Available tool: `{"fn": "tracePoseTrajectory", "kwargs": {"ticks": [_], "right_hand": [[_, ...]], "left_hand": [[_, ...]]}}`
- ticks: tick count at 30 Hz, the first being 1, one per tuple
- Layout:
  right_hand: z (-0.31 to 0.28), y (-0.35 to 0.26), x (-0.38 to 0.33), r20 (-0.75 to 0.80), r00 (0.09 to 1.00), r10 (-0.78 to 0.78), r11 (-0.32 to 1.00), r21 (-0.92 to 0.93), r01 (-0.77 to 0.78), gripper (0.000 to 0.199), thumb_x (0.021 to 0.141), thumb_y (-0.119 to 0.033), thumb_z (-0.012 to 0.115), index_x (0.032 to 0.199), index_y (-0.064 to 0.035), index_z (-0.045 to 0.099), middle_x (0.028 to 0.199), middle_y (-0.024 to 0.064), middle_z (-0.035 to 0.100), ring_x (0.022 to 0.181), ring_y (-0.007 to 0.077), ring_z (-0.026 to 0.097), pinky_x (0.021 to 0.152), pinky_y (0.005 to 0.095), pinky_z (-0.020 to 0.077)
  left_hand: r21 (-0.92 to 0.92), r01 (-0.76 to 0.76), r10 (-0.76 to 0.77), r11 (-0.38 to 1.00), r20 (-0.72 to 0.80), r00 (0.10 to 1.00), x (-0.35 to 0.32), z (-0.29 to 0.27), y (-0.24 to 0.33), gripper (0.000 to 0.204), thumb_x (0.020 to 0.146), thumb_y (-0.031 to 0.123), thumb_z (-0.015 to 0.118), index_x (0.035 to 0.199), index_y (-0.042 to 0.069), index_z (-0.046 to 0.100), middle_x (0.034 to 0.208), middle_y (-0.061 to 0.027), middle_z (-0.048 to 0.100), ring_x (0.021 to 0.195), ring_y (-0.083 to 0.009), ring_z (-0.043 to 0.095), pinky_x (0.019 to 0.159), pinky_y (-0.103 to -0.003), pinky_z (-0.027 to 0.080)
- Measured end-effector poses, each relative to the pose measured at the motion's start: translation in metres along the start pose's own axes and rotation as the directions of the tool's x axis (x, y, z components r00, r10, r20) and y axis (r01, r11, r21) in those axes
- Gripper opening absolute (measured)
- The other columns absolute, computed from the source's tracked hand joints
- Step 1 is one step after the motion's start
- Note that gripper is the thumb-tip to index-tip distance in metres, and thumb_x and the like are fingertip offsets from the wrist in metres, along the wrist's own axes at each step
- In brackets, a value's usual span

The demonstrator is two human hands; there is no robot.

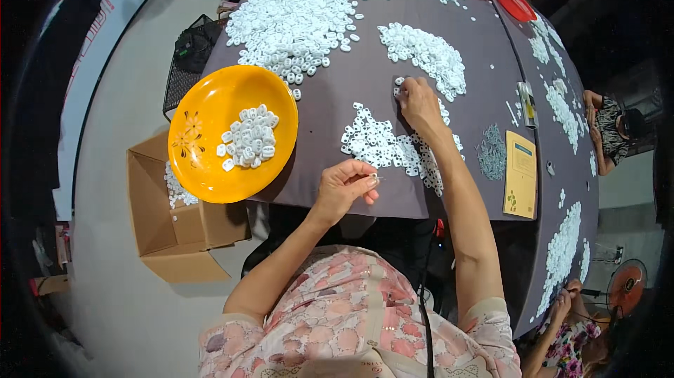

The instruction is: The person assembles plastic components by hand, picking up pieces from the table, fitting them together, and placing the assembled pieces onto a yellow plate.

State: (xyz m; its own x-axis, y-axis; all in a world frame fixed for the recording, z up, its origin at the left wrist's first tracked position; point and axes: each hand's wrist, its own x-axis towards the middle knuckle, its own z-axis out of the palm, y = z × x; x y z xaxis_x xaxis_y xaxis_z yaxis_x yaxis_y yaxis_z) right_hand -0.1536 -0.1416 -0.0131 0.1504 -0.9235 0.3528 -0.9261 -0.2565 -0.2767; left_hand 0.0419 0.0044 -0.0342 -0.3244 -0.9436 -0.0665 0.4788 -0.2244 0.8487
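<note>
One small white piece (374, 178) is pinched between the thumb and fingertips of your left hand (340, 188), near the front edge of the table (330, 104). Your right hand (419, 102), farther off and to the right of that pinch, reaches down to a few loose pieces (399, 81); whether its fingers have closed on one, I cannot tell. Your left grip takes in very little of the piece, so a slack thumb could drop it among the lookalikes of the near pile (368, 138), just beyond the pinch, or over the edge. Your right forearm crosses above the side pile (428, 167), and a low drag back could scatter it. Left of the pinch, the yellow plate (203, 174) holds a small heap (249, 139) of white pieces; it seems to overhang the table, so a knock from your left arm could tip it. Beyond and below it, the open carton (158, 220) has more white pieces inside. Well past your right hand, one red tray (517, 3) lies near another, which has something greyish in it.
</note>
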Motion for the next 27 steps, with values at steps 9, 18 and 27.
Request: {"fn": "tracePoseTrajectory", "kwargs": {"ticks": [9,18,27], "right_hand": [[-0.006,-0.006,-0.016,0.102,0.994,-0.031,0.995,-0.094,0.041,0.011,0.083,-0.008,0.048,0.088,-0.0013,0.055,0.088,0.0192,0.054,0.078,0.0393,0.056,0.068,0.0461,0.0450],[-0.007,0.002,-0.016,0.090,0.990,-0.106,0.994,0.012,0.105,0.010,0.082,-0.008,0.054,0.091,-0.0033,0.056,0.090,0.0181,0.052,0.077,0.0388,0.056,0.067,0.0454,0.0454],[-0.020,0.001,-0.028,0.185,0.911,0.369,0.520,0.771,-0.367,0.014,0.089,-0.012,0.055,0.091,0.0007,0.058,0.077,0.0061,0.062,0.061,0.0088,0.059,0.055,0.0226,0.0503]], "left_hand": [[0.039,0.003,-0.003,0.999,-0.005,1.000,0.000,0.001,0.002,0.008,0.083,-0.001,0.061,0.091,-0.001,0.061,0.076,-0.0059,0.062,0.063,-0.0110,0.061,0.055,-0.022,0.050],[0.026,-0.008,0.008,1.000,-0.002,1.000,0.000,0.002,0.002,0.007,0.083,-0.001,0.060,0.091,-0.001,0.061,0.076,-0.0044,0.061,0.062,-0.0097,0.060,0.054,-0.021,0.050],[0.054,0.011,-0.012,0.998,0.006,1.000,-0.001,0.004,0.005,0.007,0.084,0.000,0.059,0.090,-0.001,0.061,0.076,-0.0063,0.062,0.063,-0.0110,0.060,0.055,-0.022,0.050]]}}
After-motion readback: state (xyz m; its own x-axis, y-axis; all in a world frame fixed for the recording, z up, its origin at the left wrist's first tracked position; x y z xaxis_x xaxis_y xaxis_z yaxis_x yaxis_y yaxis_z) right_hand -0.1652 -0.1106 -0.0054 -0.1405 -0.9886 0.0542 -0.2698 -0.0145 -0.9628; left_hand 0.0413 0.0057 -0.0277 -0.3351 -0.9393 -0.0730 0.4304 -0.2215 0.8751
